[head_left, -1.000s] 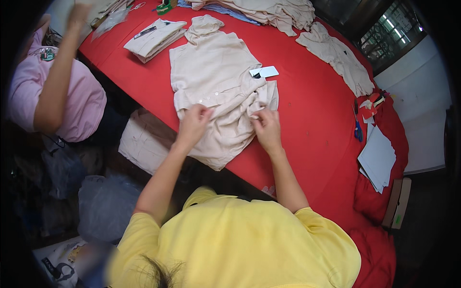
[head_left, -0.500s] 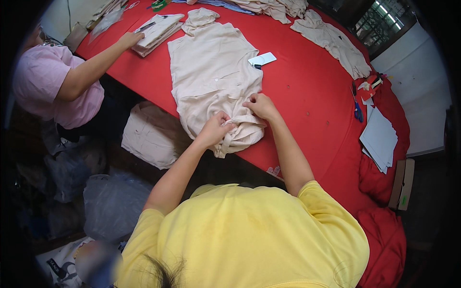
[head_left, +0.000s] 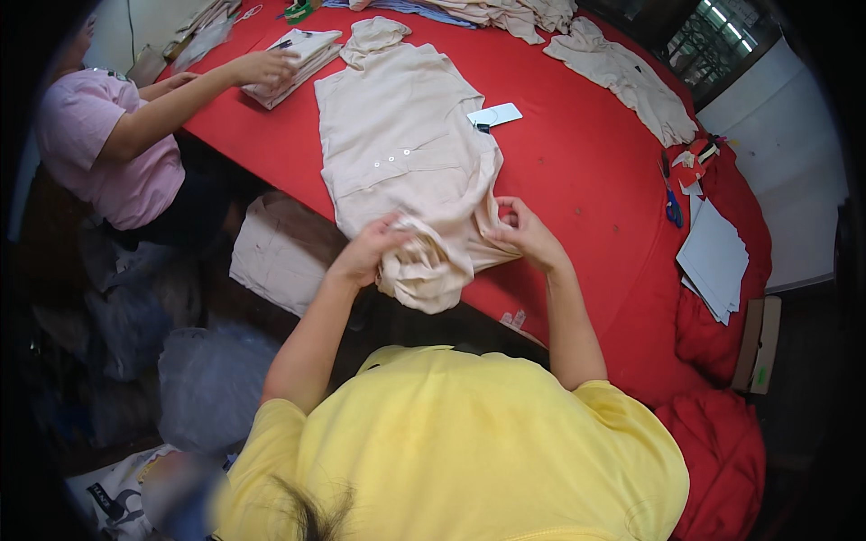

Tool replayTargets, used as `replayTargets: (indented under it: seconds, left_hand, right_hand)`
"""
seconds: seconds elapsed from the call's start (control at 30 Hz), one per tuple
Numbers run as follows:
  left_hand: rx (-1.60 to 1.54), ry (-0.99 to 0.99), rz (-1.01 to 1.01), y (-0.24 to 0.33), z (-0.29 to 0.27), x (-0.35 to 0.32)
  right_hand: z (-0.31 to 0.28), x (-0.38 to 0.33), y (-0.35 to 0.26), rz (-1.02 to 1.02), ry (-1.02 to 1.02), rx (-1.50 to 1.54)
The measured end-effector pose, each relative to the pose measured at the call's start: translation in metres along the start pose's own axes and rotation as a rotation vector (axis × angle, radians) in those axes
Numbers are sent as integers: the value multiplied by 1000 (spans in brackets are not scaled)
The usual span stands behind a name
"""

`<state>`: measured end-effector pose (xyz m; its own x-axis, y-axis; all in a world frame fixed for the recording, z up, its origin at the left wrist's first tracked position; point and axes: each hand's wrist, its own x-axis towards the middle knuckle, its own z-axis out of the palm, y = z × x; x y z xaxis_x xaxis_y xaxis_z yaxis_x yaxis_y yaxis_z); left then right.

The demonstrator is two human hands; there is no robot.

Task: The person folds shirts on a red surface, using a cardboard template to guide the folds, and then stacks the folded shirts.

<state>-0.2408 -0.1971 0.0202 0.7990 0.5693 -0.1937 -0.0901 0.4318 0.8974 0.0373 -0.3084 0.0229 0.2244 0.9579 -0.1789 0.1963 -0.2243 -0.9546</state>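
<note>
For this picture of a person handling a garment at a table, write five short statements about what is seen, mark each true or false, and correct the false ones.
1. Both hands grip the beige shirt at its near end. True: the left hand and right hand hold bunched fabric there.
2. The table covering is blue. False: it is red.
3. A white tag lies at the shirt's right edge. True.
4. The stack of white paper sheets lies to the person's left. False: it lies to the right.
5. The co-worker's hand rests on a pair of scissors. False: it rests on a folded garment.
</note>
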Motion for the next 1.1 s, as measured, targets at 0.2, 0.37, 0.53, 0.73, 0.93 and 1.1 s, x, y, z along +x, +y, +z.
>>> replayTargets:
  seconds: [0.2,0.37,0.53,0.73,0.93,1.1]
  left_hand:
    - [-329,428,526,106,-76,-42]
    - [-181,464,887,160,-60,-108]
    - [-61,371,857,203,-41,-74]
    - [140,366,724,313,-18,101]
    - [110,170,1040,396,34,108]
    - [180,122,1056,369,7,53]
  right_hand:
    - [-123,-38,14,194,237,-687]
    - [-177,-117,-58,-627,309,436]
    - [-238,-118,-78,-906,-413,1412]
    - [-314,30,-184,-917,1056,919]
    - [-315,-55,-304,-1363,1109,573]
    - [-265,-97,-230,-1176,1125,604]
